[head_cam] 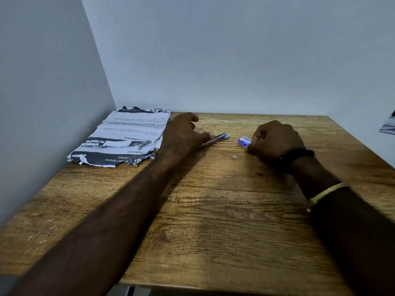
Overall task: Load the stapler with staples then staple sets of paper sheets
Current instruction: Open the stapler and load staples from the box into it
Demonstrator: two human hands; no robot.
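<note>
A small metal stapler (219, 138) with a blue tip lies on the wooden table (213, 210) near its far edge. My left hand (181, 135) covers its near end, fingers curled round it. To the right lies a small blue staple box (243, 141). My right hand (275, 139) grips that box at its right end, fingers curled, hiding part of it. A tiny loose strip of staples (234, 157) sits on the wood between my hands. A stack of printed paper sheets (126, 137) with torn edges lies at the far left corner.
Grey walls close off the table at the back and on the left. A pale object (388, 124) shows at the right edge of the view. The table's front edge runs along the bottom.
</note>
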